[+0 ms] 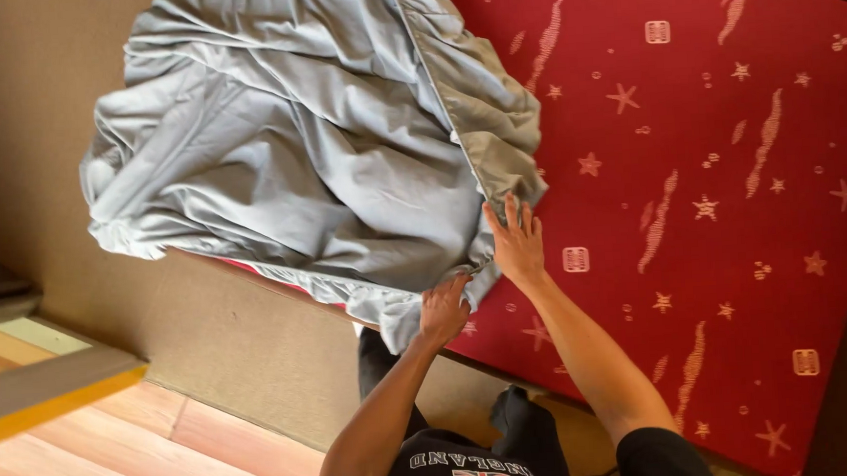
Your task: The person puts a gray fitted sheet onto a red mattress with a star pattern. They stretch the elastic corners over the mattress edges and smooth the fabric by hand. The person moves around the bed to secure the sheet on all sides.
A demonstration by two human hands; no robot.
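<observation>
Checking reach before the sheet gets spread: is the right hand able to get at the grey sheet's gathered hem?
Probably yes: the right hand already lies flat at the grey sheet hem, nothing between.

From where I stand there is not a package, label, sign or screen anywhere in the room.
</observation>
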